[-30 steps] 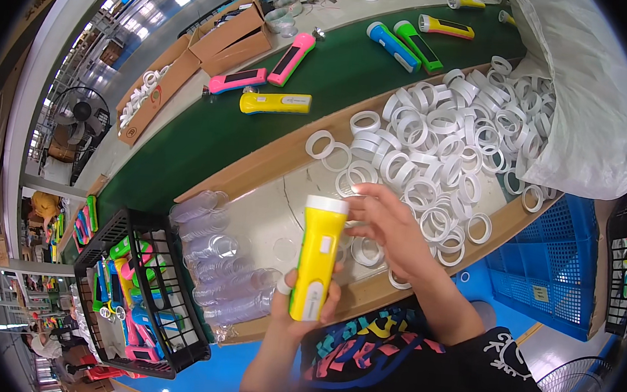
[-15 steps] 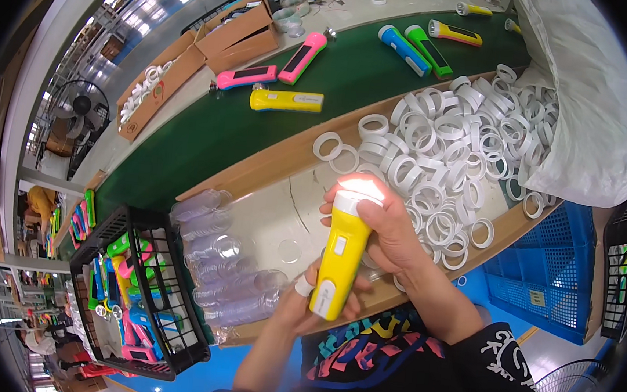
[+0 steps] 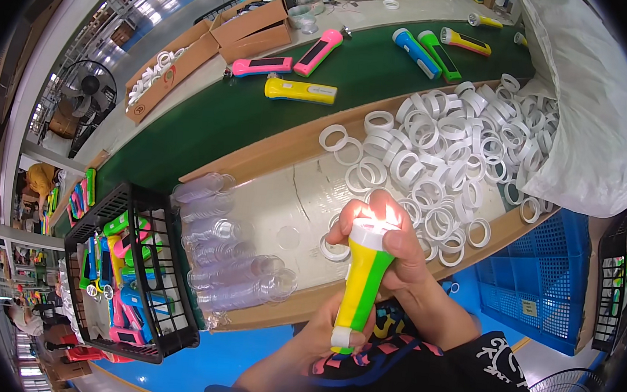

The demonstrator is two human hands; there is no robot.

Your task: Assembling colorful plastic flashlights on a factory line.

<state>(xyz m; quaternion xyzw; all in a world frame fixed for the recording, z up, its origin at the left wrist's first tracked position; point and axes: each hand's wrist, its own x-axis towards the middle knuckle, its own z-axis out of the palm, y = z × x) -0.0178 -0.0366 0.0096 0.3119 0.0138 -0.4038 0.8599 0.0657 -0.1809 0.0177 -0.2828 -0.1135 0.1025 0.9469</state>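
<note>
A yellow and green flashlight (image 3: 368,278) is held upright before my chest, its white head ring toward the top and its lamp glowing brightly. My right hand (image 3: 406,256) is closed around the head, fingers behind the lit rim and thumb on the near side. Around the lower end of the handle is my left hand (image 3: 324,328), with a white wrap on one finger. Just beyond the flashlight lie many loose white rings (image 3: 440,219). Stacked clear round lenses (image 3: 245,273) rest left of my hands in the same cardboard tray (image 3: 257,163).
Several flashlights, including a yellow one (image 3: 300,90), lie on the green belt (image 3: 209,121) beyond the tray. A black crate (image 3: 177,336) of colored flashlights stands left. A blue crate (image 3: 535,276) is at right, below a white sack (image 3: 592,122). Open cardboard boxes (image 3: 256,29) sit behind.
The flashlight has turned about its length, so its green side now shows beside the yellow. Both hands have moved slightly right and closer to my body with it.
</note>
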